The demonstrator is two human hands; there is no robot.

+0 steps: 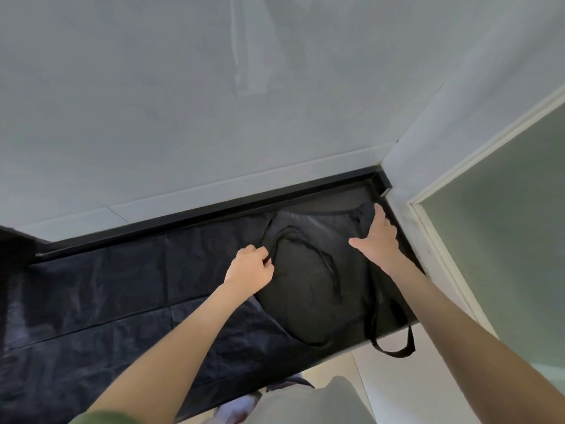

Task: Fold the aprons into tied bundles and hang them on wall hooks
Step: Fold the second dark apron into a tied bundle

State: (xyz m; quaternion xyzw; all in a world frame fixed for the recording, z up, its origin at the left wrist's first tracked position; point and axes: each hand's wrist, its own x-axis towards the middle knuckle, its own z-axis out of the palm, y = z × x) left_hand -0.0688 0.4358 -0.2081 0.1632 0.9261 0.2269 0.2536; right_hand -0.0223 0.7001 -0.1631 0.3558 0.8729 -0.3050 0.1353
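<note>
Nearest, a tie loop (394,351) is seen hanging over the front edge of the bench (122,301), which is draped in dark sheeting. The black apron (318,289) is spread flat at the bench's right end. A strap (272,243) of the apron is pinched by the curled fingers of the left hand (249,269). The right hand (379,238) is laid open, fingers straight, on the apron's far corner. Behind, a grey wall (183,102) is seen.
</note>
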